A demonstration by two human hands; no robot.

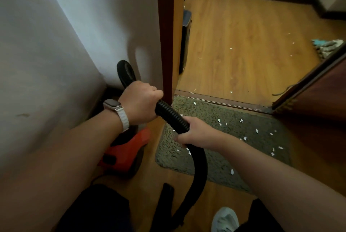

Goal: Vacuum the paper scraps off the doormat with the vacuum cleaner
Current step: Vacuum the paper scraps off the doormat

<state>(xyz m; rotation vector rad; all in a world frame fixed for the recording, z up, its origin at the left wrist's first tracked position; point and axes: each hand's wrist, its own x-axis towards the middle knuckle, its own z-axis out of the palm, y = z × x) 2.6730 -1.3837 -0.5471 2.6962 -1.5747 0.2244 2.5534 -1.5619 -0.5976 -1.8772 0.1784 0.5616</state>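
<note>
A grey-green doormat [234, 138] lies on the wood floor before the doorway, strewn with several white paper scraps [256, 131]. A red vacuum cleaner [125, 149] sits by the wall at lower left. Its black ribbed hose [170, 114] loops up along the wall and runs between my hands. My left hand [140, 100], with a watch on the wrist, grips the upper hose. My right hand [194, 132] grips the hose lower, where it becomes a smooth curved tube [201, 171] that bends down toward my legs. A black nozzle piece [165, 194] lies on the floor below.
A brown door frame [165, 31] stands just beyond my left hand. An open door [318, 89] is at the right. More scraps dot the wood floor [243, 35] past the threshold. A dark bin [186, 40] stands behind the frame; a cloth mop [327, 47] lies far right. My shoe [224, 219] is at the bottom.
</note>
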